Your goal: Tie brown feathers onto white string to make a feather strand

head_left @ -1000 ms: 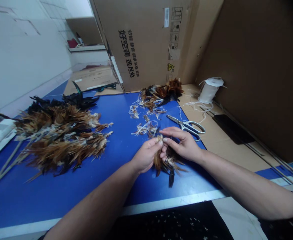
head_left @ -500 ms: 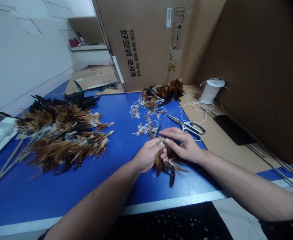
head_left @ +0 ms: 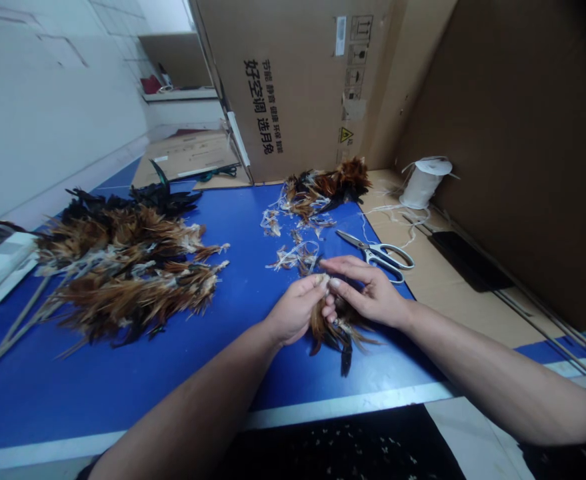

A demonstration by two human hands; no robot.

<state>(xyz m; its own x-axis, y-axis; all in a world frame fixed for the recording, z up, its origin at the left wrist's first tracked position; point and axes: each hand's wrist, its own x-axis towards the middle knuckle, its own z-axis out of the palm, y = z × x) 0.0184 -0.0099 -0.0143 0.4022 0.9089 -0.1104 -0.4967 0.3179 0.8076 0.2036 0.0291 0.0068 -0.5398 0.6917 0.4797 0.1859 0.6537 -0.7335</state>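
Observation:
My left hand (head_left: 299, 308) is closed round the pale quill end of a small feather bundle (head_left: 345, 337), whose brown and black tips hang down over the blue table. My right hand (head_left: 367, 290) touches the same quill end with thumb and fingers, its fingers bent above the bundle; what lies between its fingertips is too small to make out. Just beyond the hands are feather scraps with clear strips (head_left: 295, 257). Silver scissors (head_left: 380, 255) lie slightly open behind my right hand.
Large brown and black feather piles (head_left: 133, 280) lie at the left, beside thin sticks (head_left: 20, 323). Another feather heap (head_left: 327, 190) is at the back. A white string spool (head_left: 425, 183) stands on cardboard at the right, near a black flat object (head_left: 470, 260). Tall cardboard boxes (head_left: 313, 87) rise behind.
The view has shifted very slightly. Both hands stay at the quill end, with only a tiny movement of the fingertips.

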